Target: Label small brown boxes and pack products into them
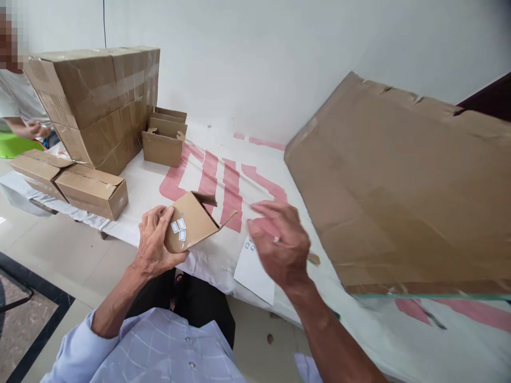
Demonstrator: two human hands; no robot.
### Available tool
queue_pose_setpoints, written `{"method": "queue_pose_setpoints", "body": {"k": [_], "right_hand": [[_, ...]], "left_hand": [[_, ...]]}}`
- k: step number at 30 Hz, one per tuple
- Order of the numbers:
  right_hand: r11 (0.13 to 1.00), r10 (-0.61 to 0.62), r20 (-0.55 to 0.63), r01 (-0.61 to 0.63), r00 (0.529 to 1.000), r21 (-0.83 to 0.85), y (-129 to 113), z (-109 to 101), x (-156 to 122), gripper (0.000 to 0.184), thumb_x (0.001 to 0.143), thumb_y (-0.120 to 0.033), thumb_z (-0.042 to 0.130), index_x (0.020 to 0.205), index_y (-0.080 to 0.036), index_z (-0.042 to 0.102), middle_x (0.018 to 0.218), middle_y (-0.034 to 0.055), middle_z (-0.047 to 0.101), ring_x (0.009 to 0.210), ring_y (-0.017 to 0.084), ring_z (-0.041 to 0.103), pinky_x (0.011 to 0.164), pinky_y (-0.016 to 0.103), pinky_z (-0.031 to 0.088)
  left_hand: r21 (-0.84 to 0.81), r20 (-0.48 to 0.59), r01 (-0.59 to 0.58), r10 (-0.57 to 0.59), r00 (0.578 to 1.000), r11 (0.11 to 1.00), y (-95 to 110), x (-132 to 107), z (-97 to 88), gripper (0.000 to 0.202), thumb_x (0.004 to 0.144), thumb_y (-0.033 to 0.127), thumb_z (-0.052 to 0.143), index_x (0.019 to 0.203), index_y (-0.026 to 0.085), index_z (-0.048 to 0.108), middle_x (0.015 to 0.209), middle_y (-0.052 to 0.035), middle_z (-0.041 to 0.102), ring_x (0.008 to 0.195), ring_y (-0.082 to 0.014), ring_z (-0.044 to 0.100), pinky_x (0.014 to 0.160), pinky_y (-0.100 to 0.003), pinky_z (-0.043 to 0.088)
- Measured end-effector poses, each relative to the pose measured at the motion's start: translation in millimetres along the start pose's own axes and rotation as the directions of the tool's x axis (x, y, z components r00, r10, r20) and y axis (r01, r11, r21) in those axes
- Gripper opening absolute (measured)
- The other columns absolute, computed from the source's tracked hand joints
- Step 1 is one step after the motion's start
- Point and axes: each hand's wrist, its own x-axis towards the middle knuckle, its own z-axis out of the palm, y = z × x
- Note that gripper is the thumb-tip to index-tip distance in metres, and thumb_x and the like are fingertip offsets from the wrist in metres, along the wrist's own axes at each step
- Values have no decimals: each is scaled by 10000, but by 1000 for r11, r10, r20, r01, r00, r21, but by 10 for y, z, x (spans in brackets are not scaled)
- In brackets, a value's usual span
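Observation:
My left hand (155,239) is closed on a small cardboard box (195,226), thumb on its face and fingers around its edge. The box is tilted above the table's front edge, with flaps standing out at its right end. Three small white labels with blue borders (178,229) and a tiny blue dot show on its face. My right hand (281,239), slightly blurred, hovers to the right of the box without touching it. Its fingers are bent, with a gap between thumb and forefinger, and I see nothing held. Under it lies a white paper (255,271) with handwriting, partly covered.
Large taped cartons (99,101) are stacked at the back left, with two long boxes (91,186) before them. Small open boxes (163,141) stand beside the stack. A big cardboard piece (407,197) fills the right. Another person (24,106) sits at far left.

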Motion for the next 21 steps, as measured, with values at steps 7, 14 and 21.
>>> {"method": "queue_pose_setpoints", "body": {"k": [7,14,21], "right_hand": [[861,-443,349,501,826,-92,-717,379,134,190,1032,-175,608,1063,-232,787,979,86,742,959,266,611,864,448,507],[786,-475,418,586,775,-194,-676,343,164,223,1044,-153,604,895,-218,757,929,58,742,927,239,575,853,425,403],[773,-446,475,594,759,-224,-684,351,179,237,1043,-142,584,868,-216,726,940,70,724,945,257,560,862,436,374]], "left_hand": [[55,-51,21,-18,999,998,135,-95,87,1045,691,383,852,1619,280,385,1530,-197,479,1404,-439,480,1142,-612,397],[65,-68,17,-13,998,998,210,-69,138,1003,699,390,828,1603,253,417,1524,-207,498,1388,-447,484,1124,-611,396],[78,-55,42,-38,998,996,246,-54,150,1018,674,361,838,1596,236,423,1527,-213,493,1396,-457,472,1133,-617,394]]}}
